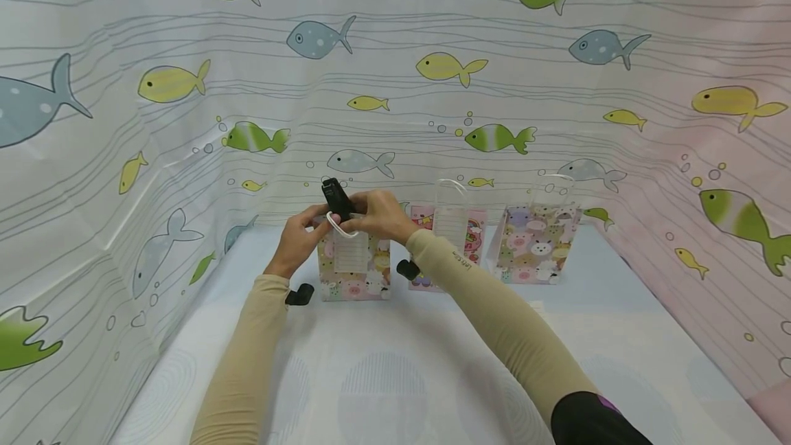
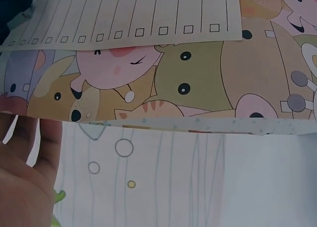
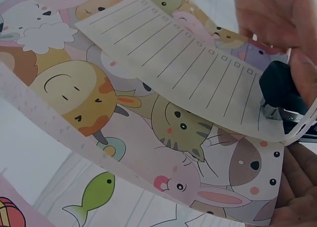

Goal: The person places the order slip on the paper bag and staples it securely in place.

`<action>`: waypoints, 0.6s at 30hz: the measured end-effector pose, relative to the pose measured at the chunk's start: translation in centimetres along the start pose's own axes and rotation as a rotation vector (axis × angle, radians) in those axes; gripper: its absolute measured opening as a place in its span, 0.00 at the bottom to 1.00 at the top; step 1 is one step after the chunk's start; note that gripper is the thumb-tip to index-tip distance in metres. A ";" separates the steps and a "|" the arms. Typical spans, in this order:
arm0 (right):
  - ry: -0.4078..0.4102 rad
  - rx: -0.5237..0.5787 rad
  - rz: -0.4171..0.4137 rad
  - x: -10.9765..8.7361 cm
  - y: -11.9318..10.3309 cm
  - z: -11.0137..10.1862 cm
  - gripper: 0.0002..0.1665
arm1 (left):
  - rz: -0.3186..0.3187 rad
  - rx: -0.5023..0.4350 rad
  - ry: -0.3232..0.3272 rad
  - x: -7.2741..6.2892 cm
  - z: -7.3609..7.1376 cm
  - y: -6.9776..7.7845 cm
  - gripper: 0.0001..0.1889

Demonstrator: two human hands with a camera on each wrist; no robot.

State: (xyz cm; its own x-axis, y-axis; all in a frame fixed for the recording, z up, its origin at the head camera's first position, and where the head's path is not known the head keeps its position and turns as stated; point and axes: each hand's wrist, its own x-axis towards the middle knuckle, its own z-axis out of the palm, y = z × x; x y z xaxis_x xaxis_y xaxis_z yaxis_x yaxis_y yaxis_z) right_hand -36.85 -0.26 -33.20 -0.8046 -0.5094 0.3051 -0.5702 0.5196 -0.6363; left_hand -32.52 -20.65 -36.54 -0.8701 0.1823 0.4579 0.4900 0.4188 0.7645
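Observation:
A paper gift bag (image 1: 378,273) printed with cartoon animals stands upright on the table. A white lined sheet with small checkboxes (image 1: 350,254) lies against its front. At the bag's top, my right hand (image 1: 380,215) grips a black stapler (image 1: 336,196), whose nose sits over the sheet's upper edge in the right wrist view. My left hand (image 1: 301,235) pinches the bag's top edge close to the stapler. The bag's white handle (image 1: 340,226) loops forward over the fingertips. Some fingers are hidden behind the bag.
Right of this bag stands a pink gift bag (image 1: 476,229) with a white sheet (image 1: 450,226) on its front. Farther right is another animal-print bag (image 1: 536,246). Fish-printed sheeting (image 1: 395,74) encloses the table (image 1: 383,376) at the back and sides.

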 end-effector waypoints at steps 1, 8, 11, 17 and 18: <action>-0.004 0.000 0.000 0.0 0.0 0.0 0.32 | -0.001 -0.005 -0.001 0.1 0.0 -0.2 0.23; -0.023 -0.021 -0.012 0.0 -0.1 -0.2 0.32 | 0.031 -0.035 0.015 1.1 0.5 -3.7 0.25; -0.029 -0.035 -0.020 0.0 0.0 -0.3 0.32 | 0.044 -0.044 0.023 1.2 0.6 -4.2 0.26; -0.041 -0.061 -0.006 0.2 0.1 -0.5 0.32 | 0.046 -0.070 0.021 1.2 0.7 -4.1 0.25; -0.045 -0.060 0.000 0.2 0.1 -0.5 0.33 | 0.043 -0.070 0.021 1.2 0.7 -4.1 0.25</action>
State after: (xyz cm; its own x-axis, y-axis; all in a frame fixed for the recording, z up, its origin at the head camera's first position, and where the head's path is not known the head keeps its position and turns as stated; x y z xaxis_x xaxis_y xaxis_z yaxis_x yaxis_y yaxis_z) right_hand -37.12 0.02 -32.81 -0.7972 -0.5392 0.2715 -0.5800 0.5592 -0.5924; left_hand -35.56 -21.49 -39.45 -0.8471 0.1802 0.4999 0.5303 0.3478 0.7732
